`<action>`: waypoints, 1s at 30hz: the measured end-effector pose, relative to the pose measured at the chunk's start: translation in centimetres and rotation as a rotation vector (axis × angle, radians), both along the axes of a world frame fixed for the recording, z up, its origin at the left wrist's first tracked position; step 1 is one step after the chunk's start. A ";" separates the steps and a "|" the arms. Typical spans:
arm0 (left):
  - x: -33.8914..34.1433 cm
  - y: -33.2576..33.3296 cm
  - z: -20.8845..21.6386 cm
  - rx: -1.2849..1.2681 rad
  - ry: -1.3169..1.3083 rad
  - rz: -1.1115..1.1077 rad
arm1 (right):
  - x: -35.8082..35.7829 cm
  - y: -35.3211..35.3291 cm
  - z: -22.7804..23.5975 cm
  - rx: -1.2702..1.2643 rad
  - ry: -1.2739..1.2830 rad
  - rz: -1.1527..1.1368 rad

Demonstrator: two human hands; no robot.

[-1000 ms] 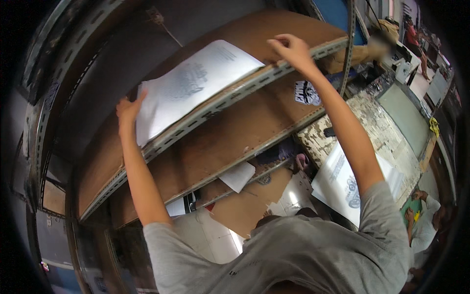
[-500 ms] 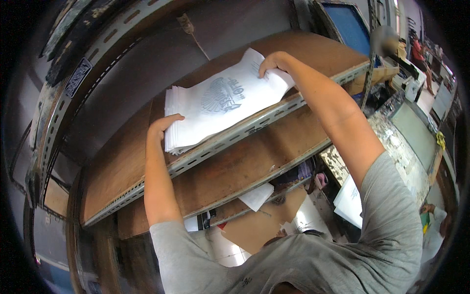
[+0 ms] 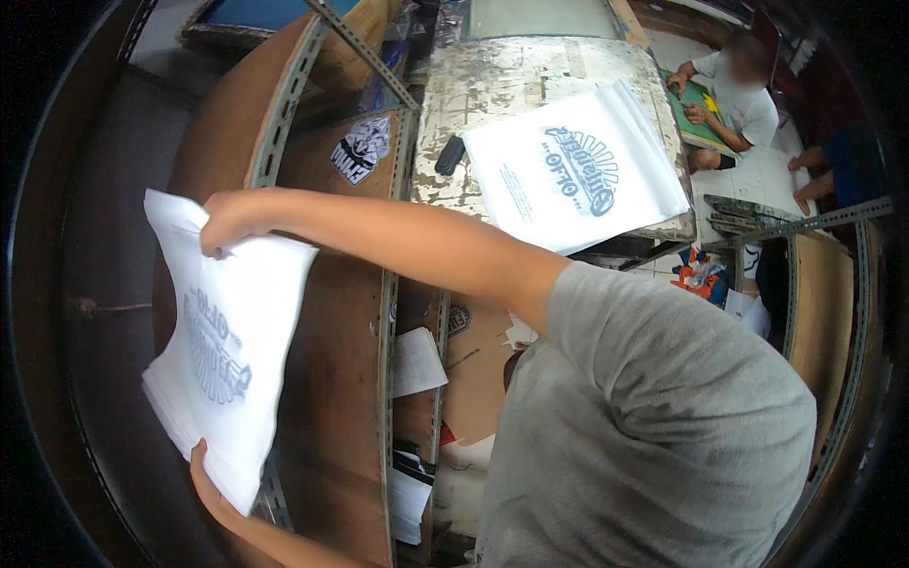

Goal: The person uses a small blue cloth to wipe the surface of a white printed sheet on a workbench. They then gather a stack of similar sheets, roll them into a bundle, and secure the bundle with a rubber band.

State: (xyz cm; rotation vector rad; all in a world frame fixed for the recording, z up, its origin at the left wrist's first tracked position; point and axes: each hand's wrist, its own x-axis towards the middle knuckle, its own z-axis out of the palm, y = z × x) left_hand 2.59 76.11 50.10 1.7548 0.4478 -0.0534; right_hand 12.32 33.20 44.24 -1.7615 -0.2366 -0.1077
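Both my hands grip a stack of white printed bags (image 3: 256, 312), thin and pliable, with a dark emblem on top. Closed over the end nearest the table is my right hand (image 3: 232, 222), its thumb side folded onto the stack. At the opposite end, my left hand (image 3: 206, 478) holds the edge with its thumb on top and its other fingers hidden underneath. The stack sags between my hands, over the brown wooden shelf (image 3: 331, 379). Whether it still rests on the board I cannot tell.
Right of the metal-edged shelf rack stands a paint-worn table (image 3: 454, 85). A second pile of white printed bags (image 3: 578, 170) and a small black object (image 3: 451, 155) lie on it. Beyond, a seated person (image 3: 748, 104) works at a green board (image 3: 696, 109).
My view has swung to the right, bringing the table and its bag pile into full sight. Both hands keep their hold on the stack, which now bends more.
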 end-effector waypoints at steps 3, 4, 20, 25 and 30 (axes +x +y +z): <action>0.0 -7.2 -0.6 0.056 -0.188 -0.126 | -8.5 -9.3 -2.7 0.175 -0.137 -0.083; 0.3 -8.7 -1.2 0.116 -0.252 -0.154 | -11.6 -11.6 -3.2 0.253 -0.113 -0.114; -0.7 -49.8 -18.2 0.222 -0.272 -1.211 | -39.4 -26.6 -31.7 0.712 0.296 -1.075; -1.2 -55.3 -14.0 0.468 -0.576 -1.545 | -39.4 -24.0 -32.9 1.134 0.416 -0.959; -0.4 -58.7 -7.7 0.644 -0.861 -1.768 | -39.2 -24.3 -28.1 0.099 0.818 -0.679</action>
